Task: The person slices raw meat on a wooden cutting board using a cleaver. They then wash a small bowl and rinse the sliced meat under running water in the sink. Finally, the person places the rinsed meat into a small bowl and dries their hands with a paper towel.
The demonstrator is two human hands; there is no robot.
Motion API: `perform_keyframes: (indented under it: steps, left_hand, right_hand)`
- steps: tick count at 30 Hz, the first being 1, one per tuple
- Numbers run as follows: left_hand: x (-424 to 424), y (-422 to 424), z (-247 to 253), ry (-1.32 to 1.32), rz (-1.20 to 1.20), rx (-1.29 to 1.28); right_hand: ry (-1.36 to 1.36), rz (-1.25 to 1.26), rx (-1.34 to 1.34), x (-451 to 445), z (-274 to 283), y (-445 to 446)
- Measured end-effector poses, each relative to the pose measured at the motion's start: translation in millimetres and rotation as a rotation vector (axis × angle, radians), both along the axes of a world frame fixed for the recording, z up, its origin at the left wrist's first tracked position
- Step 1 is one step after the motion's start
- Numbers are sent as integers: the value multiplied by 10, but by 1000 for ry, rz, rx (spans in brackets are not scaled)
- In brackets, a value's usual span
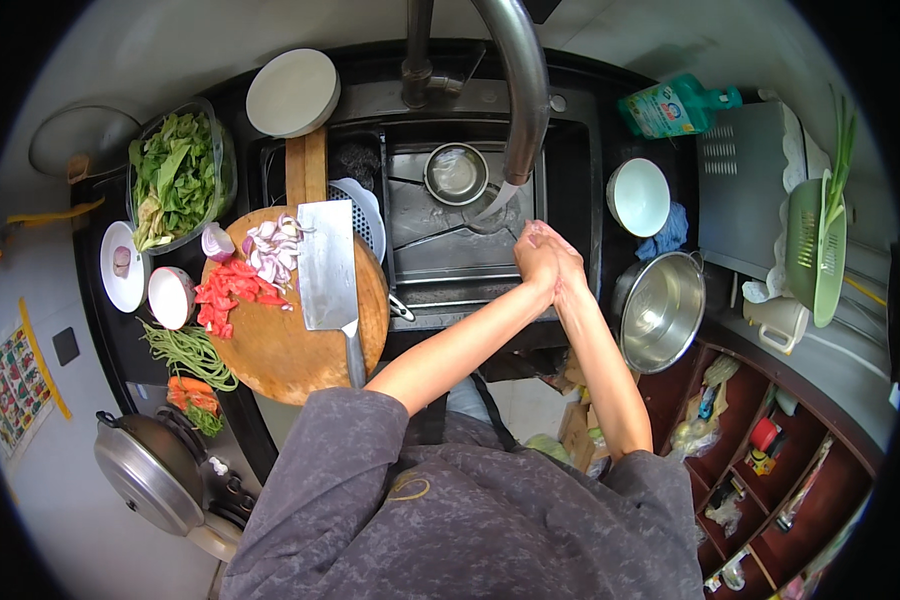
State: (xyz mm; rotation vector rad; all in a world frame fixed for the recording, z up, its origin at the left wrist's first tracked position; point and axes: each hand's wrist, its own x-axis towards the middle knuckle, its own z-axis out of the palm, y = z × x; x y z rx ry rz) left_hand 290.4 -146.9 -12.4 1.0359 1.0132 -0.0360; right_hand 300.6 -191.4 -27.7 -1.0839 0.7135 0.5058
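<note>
Over the right side of the sink (450, 255), my left hand (535, 259) and my right hand (568, 259) are pressed together, palms hidden. No object shows in either, and I cannot tell how the inner fingers lie. Just left of them, water (497, 204) runs from the curved metal faucet (521, 97). A small metal bowl (456, 174) stands in the basin behind the stream. To the left, a cleaver (326, 270) lies on a round wooden cutting board (300, 367), beside sliced shallots (274, 251) and chopped tomato (229, 292).
Leafy greens fill a clear container (229, 161) at the left. Green beans (191, 352) lie beside the board. A white bowl (292, 94) sits behind it. On the right are a light bowl (639, 197), a steel pot (660, 311) and a green bottle (667, 109). A lidded pan (146, 480) stands lower left.
</note>
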Motion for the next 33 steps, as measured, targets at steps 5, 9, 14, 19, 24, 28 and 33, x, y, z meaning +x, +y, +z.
perform_keyframes:
  steps: [5, 9, 14, 19, 24, 28, 33]
  left_hand:
    - [9, -108, -185, -118, 108, 5]
    - [54, -75, -93, -282, 152, -122]
    - [108, 260, 339, -556, 159, -621]
    - [165, 293, 433, -597, 75, -485]
    - [153, 275, 498, -565, -87, -257]
    - [231, 278, 408, -420, 22, -402]
    - [239, 171, 167, -121, 220, -464]
  right_hand:
    - [-33, 25, 25, 4, 51, -19]
    - [-178, -38, -49, 6, 157, 57]
    - [-332, -333, 96, 59, 577, 179]
    - [-594, -317, 23, 67, 604, 239]
    - [-645, -129, -367, 9, 664, 283]
    - [-576, -224, -154, -64, 744, 379]
    - [-243, -214, 66, 31, 479, 204]
